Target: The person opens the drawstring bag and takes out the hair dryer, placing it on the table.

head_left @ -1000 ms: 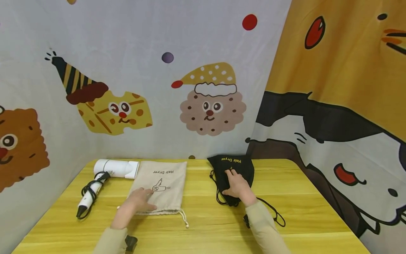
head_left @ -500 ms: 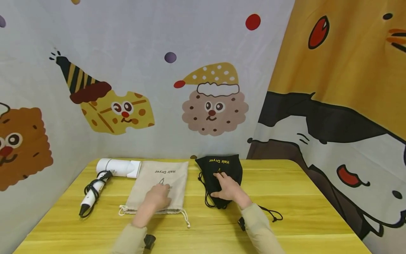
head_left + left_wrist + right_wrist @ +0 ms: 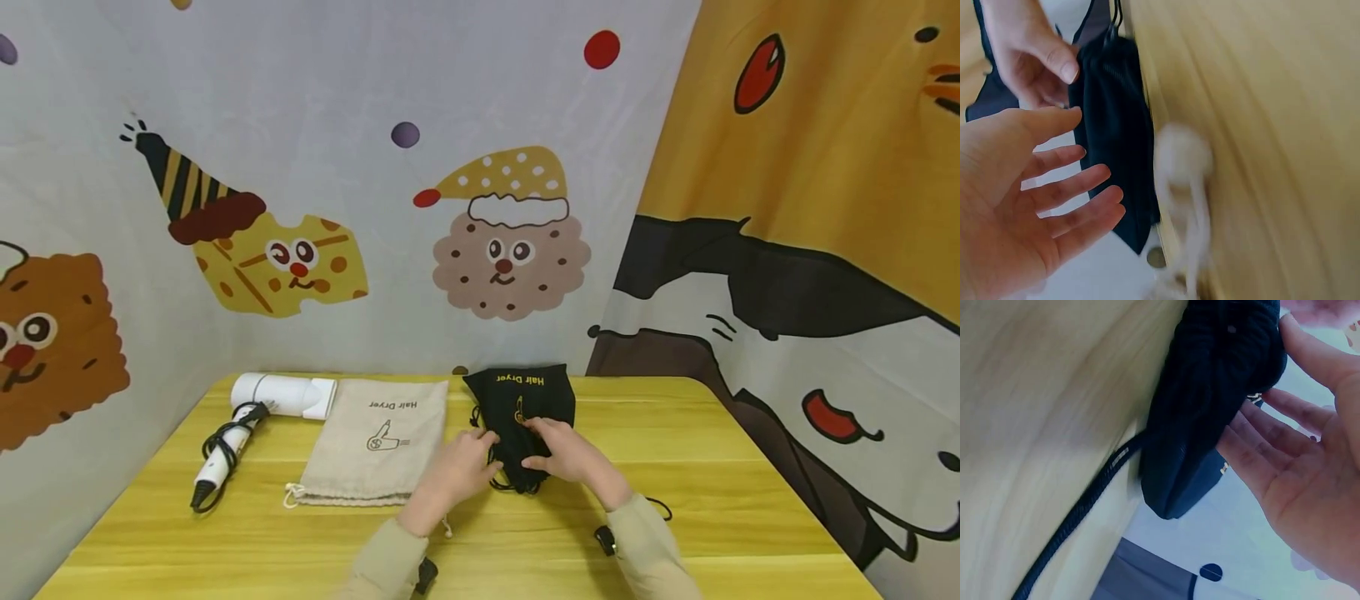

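Seen from the person, a white wand [image 3: 214, 468] lies at ten o'clock on the yellow wood-grain table [image 3: 720, 467], a black cord [image 3: 228, 452] wound about its handle; just beyond it, between ten and eleven, a white cylindrical appliance [image 3: 281, 393] rests on its side. At eleven o'clock lies a beige bag [image 3: 382, 425], flat, its upside-down "Hair Dryer" lettering above a line-drawn dryer, its gathered hem toward six o'clock with cream ties; its inside is hidden. The left hand [image 3: 460, 468], near twelve, has its fingers spread and only slightly bent, gripping nothing; whether its tips touch the black bag [image 3: 512, 435] I cannot tell. That bag sits just past twelve on the table's far half, soft and dark, with yellow "Hair Dryer" print upside down, a wide flat end at twelve and a bunched, wrinkled end toward six. It bulges thickly, contents concealed. At one o'clock the right hand [image 3: 567, 454] lays loosely extended fingers against it, without a closed grip. A black drawstring [image 3: 662, 507] trails out at two.
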The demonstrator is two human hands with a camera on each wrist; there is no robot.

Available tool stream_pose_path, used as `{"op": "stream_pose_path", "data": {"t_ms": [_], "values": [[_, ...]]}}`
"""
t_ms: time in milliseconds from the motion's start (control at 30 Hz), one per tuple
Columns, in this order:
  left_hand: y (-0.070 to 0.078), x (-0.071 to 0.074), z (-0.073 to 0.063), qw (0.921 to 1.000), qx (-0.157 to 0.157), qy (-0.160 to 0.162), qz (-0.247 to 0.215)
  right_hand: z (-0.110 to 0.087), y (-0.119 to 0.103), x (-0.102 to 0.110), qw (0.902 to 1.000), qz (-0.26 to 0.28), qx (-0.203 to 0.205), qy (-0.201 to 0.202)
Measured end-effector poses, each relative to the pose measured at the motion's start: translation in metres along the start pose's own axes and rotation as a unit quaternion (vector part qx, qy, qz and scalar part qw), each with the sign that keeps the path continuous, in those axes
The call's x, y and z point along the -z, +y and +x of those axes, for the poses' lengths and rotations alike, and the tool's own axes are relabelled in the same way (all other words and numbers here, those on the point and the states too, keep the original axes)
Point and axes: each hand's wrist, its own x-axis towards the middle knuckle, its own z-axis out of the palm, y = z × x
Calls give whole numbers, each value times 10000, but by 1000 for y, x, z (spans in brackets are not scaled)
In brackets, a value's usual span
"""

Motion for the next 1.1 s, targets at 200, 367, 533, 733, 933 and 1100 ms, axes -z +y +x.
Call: {"op": "stream_pose_path", "data": {"t_ms": [200,367,533,733,933,1100], "values": [[25,-9,6,9979,-52,-345,549,-13,-1,4,9973,-631,383,67],[36,-14,10,9946,-110,-391,951,-17,-1,-1,9904,-1220,632,158],[40,-18,11,9929,-144,-277,1145,-19,-1,-8,9804,-1704,861,494],[41,-18,12,9925,-234,-264,1170,-19,1,-14,9718,-1848,1164,885],[42,-17,11,9933,-267,-245,1098,-17,5,-16,9639,-2005,1430,1011],[40,-17,10,9919,-328,-87,1221,-16,8,-15,9577,-2107,1584,1156]]}}
